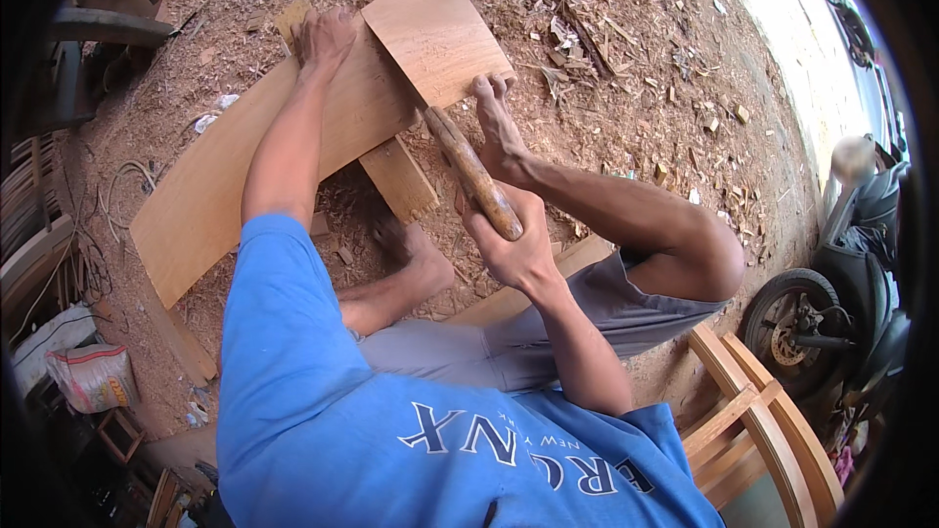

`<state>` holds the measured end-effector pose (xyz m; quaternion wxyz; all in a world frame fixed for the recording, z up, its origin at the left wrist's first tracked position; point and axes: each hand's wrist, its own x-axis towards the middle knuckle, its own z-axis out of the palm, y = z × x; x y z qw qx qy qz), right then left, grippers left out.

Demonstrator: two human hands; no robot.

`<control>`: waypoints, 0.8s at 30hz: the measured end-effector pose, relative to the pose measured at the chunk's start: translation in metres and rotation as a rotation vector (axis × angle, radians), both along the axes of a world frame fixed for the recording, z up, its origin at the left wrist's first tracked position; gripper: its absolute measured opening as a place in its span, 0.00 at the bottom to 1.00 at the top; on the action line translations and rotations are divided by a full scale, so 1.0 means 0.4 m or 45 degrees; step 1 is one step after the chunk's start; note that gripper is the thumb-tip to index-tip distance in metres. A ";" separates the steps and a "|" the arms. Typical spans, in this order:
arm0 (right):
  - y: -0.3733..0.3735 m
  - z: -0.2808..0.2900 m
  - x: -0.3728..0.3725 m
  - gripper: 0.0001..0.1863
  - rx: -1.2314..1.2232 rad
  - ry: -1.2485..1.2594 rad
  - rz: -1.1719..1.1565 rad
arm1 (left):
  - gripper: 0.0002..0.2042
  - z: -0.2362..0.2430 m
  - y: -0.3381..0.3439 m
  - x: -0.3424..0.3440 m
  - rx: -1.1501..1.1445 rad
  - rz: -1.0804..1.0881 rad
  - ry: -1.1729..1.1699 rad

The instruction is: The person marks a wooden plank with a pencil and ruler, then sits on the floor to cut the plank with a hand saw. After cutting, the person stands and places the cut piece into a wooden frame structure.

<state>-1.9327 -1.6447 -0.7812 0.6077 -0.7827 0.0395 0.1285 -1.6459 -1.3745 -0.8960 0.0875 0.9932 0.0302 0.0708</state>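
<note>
Right hand [514, 240] gripping rounded, perhaps wooden handle [472, 174]

Bright daylight | glare upper right | fisheye bending, dark rim | perhaps slightly soft

The single head-worn fisheye camera is looking steeply down from above the person's blue-shirted shoulders, facing forward over the close forearms toward the long wooden plank [225, 176] lying on the chip-strewn dirt floor [636, 68], whose straight edges are bending toward the dark rim.
</note>
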 end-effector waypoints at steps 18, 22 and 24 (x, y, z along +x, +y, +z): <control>0.005 -0.029 -0.004 0.06 0.056 -0.051 -0.015 | 0.19 -0.005 0.008 -0.001 0.061 -0.033 0.022; -0.035 0.055 -0.111 0.05 0.021 0.010 0.025 | 0.19 -0.001 0.002 -0.003 0.026 0.021 -0.019; -0.110 0.131 -0.209 0.05 -0.035 0.088 0.079 | 0.19 -0.003 0.002 -0.004 0.040 0.019 0.001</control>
